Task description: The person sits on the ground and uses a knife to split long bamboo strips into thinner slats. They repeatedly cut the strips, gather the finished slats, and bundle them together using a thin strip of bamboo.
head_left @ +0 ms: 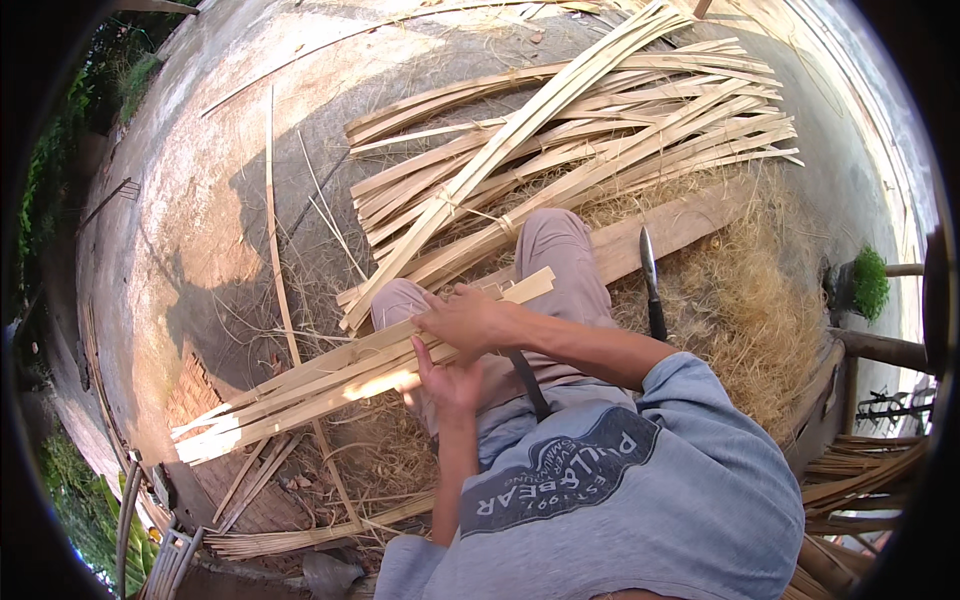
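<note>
A bundle of long, pale bamboo strips lies slanting across my lap, its far end fanning out to the left. My left hand supports the strips from the near side, thumb and fingers closed against them. From above, my right hand grips the same bundle near its right end, fingers curled over the edge. A dark strap-like piece lies across my lap beside my right forearm. To the right of my knee, a knife with a black handle rests on the shavings, blade pointing away.
Beyond my knees is a large pile of bamboo strips, partly tied in bundles. A wooden plank lies between it and the knife. Curly shavings cover the ground at right. More strips lie at lower left, and a long single strip farther left.
</note>
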`<state>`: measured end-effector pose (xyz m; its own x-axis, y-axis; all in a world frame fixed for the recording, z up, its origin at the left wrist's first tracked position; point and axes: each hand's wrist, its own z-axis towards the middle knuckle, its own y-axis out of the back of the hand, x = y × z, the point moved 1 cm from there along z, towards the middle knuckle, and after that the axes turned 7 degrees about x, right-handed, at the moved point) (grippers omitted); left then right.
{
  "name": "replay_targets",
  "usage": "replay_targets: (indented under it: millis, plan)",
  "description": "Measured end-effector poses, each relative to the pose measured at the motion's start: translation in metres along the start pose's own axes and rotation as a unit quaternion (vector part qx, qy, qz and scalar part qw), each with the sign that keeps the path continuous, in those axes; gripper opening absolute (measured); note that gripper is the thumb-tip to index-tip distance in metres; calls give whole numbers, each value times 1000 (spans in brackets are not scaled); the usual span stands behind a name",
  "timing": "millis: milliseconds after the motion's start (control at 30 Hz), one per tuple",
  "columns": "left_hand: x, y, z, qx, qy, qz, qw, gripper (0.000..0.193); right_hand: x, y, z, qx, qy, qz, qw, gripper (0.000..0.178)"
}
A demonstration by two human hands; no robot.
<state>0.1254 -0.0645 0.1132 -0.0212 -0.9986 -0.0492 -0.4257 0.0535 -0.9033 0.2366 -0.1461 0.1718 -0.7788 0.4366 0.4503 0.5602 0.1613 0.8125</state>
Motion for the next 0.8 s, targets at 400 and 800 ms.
replay_targets:
  millis: [400,800]
  plan:
    - [-40,51,-25,84,96,185,974,74,8,-16,9,-31,-73,-14,997,78]
    - [-266,163,-103,-368,-365,94,850,100,11,-24,5,-42,-79,-68,994,79]
